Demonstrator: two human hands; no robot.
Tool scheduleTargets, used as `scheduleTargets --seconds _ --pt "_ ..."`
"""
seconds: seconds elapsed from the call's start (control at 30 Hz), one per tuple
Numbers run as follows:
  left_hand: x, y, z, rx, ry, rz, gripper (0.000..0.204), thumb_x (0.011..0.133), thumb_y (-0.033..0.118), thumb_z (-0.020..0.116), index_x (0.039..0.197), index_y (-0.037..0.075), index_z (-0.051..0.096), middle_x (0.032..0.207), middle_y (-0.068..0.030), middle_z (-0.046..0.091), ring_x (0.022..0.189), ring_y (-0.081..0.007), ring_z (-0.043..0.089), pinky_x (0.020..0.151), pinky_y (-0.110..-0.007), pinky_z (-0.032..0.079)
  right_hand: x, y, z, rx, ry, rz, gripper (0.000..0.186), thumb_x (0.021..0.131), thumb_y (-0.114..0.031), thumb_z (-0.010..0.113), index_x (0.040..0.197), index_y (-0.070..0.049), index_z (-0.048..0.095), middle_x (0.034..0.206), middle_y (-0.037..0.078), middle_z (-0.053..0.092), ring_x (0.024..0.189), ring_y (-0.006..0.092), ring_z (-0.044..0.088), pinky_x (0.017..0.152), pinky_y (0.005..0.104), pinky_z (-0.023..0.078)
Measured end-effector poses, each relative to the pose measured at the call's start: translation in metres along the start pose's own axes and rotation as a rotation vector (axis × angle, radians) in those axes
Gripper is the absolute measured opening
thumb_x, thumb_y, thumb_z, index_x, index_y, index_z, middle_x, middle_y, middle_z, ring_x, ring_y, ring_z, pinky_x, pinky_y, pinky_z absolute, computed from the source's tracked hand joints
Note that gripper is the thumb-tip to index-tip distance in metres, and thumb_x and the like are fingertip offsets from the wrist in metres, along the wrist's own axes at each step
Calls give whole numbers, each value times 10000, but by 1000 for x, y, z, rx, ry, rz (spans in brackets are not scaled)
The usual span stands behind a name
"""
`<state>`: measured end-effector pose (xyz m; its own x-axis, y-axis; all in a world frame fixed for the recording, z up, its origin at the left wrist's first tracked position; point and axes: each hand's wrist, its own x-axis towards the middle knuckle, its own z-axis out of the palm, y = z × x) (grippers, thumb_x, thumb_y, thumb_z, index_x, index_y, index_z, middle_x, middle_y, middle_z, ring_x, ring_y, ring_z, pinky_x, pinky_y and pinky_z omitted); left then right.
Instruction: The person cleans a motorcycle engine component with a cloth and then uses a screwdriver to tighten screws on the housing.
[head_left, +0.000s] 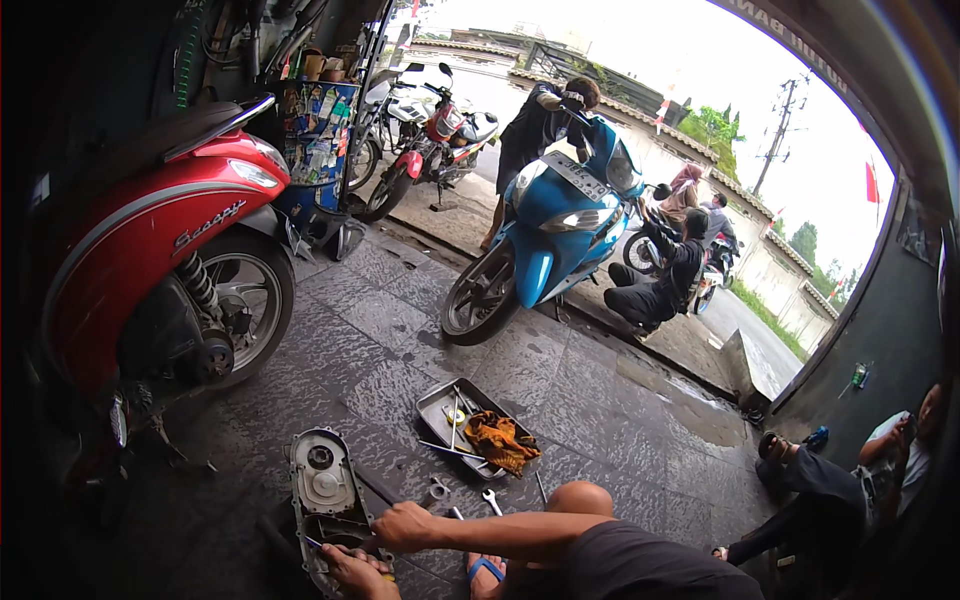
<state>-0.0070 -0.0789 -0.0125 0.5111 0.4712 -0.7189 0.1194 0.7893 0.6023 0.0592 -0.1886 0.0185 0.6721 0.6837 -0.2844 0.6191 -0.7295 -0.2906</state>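
A grey metal engine cover (325, 480), long and hollowed, lies on the floor before me. My left hand (355, 572) is closed at its near end, around a thin tool (314, 543) whose tip points over the cover's rim. What kind of tool this is cannot be told. Just above it, my right hand (405, 527) forms a fist at the cover's right edge. Its fingers hide whatever they grip; a dark bar (376, 486) runs beside it. A metal part with a ring end (436, 492) and an open-ended wrench (491, 501) lie to the right.
Ahead sits a metal tray (432, 408) with tools and an orange rag (502, 443). A red scooter (165, 240) stands left, a blue motorcycle (570, 200) ahead. One person bends over it, another squats beside it (660, 270); a seated person (880, 480) is at right.
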Motion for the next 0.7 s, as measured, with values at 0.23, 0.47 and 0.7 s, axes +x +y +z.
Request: scheduleTargets --seconds 0.23,0.47,0.7 --pt "-5 2 9 -7 -39 24 379 942 525 368 805 174 401 509 17 375 348 -95 335 277 -259 276 -39 -20 102 1121 -149 226 285 897 -229 425 930 24 552 899 241 626 830 355 618 716 429 462" --pt "-2 6 1 20 -67 -60 393 935 543 352 793 180 401 512 14 367 360 -109 336 303 -249 267 -17 10 22 452 -160 -15 449 915 -383 413 896 24 603 820 259 618 811 417 604 708 472 453" --pt "-32 26 7 118 -184 -149 512 922 562 367 667 118 386 462 -13 382 325 -131 336 281 -281 264 73 50 -17 86 -320 -256 508 826 -518 524 833 -38 690 800 155 664 691 277 617 644 385 494"
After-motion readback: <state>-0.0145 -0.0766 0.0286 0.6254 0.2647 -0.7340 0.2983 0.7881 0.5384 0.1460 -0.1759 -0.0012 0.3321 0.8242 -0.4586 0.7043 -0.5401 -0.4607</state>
